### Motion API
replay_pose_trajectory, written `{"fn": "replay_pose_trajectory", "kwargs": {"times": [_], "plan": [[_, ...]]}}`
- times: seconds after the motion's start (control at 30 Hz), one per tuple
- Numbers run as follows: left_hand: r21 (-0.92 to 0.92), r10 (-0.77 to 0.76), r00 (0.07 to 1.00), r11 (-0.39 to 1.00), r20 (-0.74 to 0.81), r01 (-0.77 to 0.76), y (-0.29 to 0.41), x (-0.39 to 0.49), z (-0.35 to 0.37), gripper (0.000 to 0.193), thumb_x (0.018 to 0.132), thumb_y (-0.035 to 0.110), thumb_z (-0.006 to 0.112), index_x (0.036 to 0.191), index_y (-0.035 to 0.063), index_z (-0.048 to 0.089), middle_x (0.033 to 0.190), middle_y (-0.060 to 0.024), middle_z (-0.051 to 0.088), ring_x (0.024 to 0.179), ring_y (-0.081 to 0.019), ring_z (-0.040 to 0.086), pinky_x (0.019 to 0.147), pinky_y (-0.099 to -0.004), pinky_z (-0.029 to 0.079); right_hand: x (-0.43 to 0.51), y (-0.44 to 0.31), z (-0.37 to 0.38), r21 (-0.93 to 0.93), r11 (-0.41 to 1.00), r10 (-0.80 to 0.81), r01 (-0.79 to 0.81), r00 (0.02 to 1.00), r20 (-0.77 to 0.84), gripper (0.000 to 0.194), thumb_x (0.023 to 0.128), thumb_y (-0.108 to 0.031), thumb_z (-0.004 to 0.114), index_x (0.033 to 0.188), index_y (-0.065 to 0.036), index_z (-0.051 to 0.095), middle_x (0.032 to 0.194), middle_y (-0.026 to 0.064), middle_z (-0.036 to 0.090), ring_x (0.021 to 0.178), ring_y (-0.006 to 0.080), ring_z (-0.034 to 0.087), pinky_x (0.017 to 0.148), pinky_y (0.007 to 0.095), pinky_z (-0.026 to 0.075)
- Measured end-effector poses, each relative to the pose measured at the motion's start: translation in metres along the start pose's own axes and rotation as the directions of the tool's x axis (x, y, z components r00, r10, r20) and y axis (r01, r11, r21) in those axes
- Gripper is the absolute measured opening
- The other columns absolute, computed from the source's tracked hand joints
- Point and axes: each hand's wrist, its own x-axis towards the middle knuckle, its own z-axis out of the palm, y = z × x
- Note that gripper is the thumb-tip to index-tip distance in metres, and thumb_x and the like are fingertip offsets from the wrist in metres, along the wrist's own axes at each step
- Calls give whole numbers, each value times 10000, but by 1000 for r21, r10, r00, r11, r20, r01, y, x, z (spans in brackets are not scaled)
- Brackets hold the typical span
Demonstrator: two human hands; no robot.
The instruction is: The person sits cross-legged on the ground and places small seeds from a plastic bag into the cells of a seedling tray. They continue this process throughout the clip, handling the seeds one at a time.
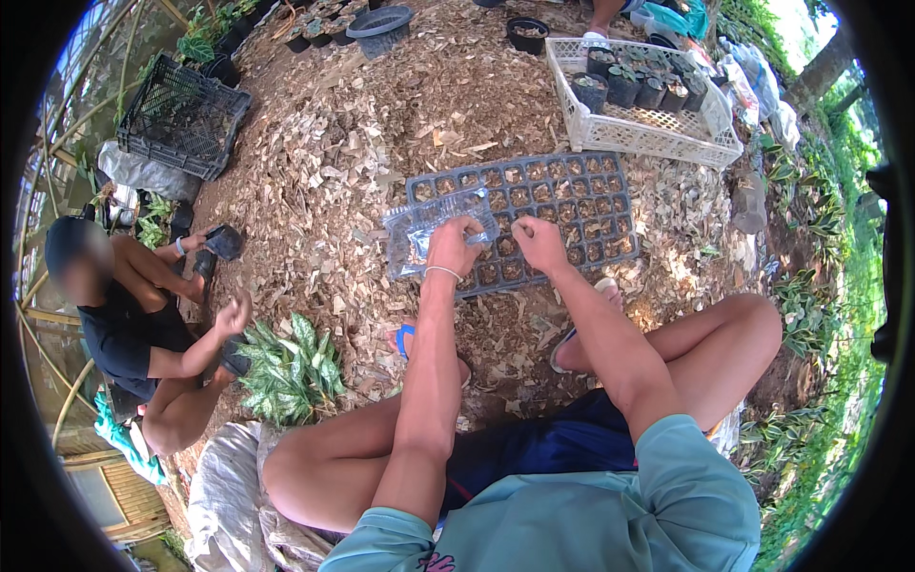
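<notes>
Over the black seedling tray (535,214), my right hand (542,244) has thumb and fingers pinched together. Anything small between those fingertips is too tiny to make out. My left hand (453,249), with a thin band at the wrist, is curled over a clear plastic container (429,223). Its thumb is apart from its fingers; whether it grips the container or only rests over it is unclear. The container overlaps the tray's left part, and my left hand hides some of it. Brown crumbly material fills many of the tray's cells.
Beyond the tray, a white plastic crate (643,139) holds several potted seedlings (623,84). A co-worker (136,307) squats at left, holding a black pot (224,242). Nearby are a leafy plant (294,368), a black crate (182,118) and a woven sack (225,493). Dry leaf litter (336,164) covers the ground.
</notes>
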Motion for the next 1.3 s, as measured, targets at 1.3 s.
{"fn": "replay_pose_trajectory", "kwargs": {"times": [1.3], "plan": [[-267,8,991,963,-131,-43,54,-4,-2,234,877,142,785,1083,34,756,913,-53,764,698,-106,627,692,-293,550,-23,85,-144,737,551,553,-391,832,28,249,967,-178,720,1157,-19,689,881,47,694,648,126,669,506,242,484]]}}
